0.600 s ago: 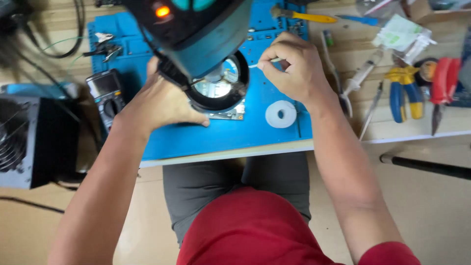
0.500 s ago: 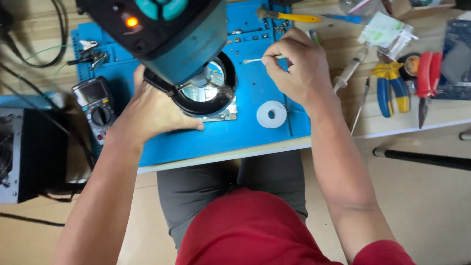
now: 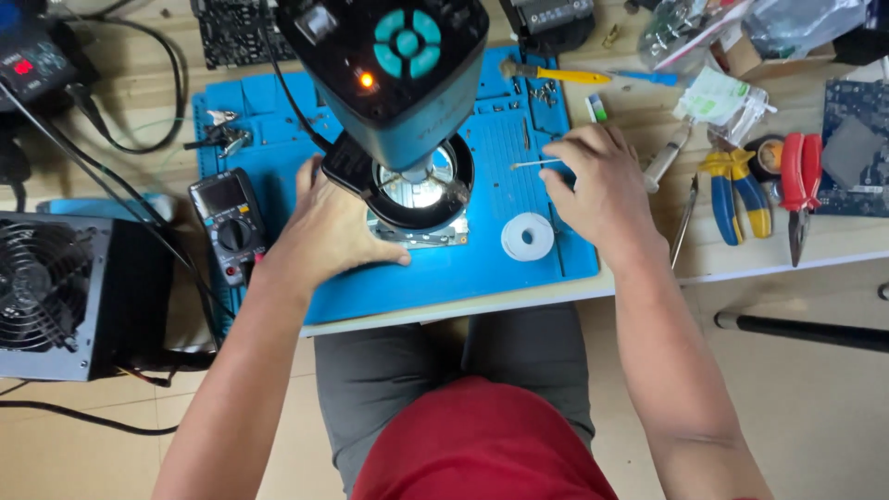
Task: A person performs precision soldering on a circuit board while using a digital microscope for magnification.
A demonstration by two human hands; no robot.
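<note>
My left hand (image 3: pixel 329 227) rests flat on the blue work mat (image 3: pixel 444 273), its fingers against the edge of a metal hard drive (image 3: pixel 417 231) that lies under the microscope head (image 3: pixel 394 69) and its ring light (image 3: pixel 421 185). My right hand (image 3: pixel 597 190) hovers over the mat's right side and pinches a thin cotton swab (image 3: pixel 532 164) that points left toward the ring light. A white roll of tape (image 3: pixel 527 237) lies on the mat just left of that hand.
A multimeter (image 3: pixel 227 222) sits at the mat's left edge, a power supply with a fan (image 3: pixel 56 292) further left. Pliers with yellow-blue (image 3: pixel 736 194) and red (image 3: pixel 798 185) handles, tweezers, a brush (image 3: pixel 551 74) and circuit boards crowd the wooden bench.
The view has shifted, so everything sits a little differently in frame. My right hand has drawn the swab slightly right, away from the ring light. The left hand stays against the drive.
</note>
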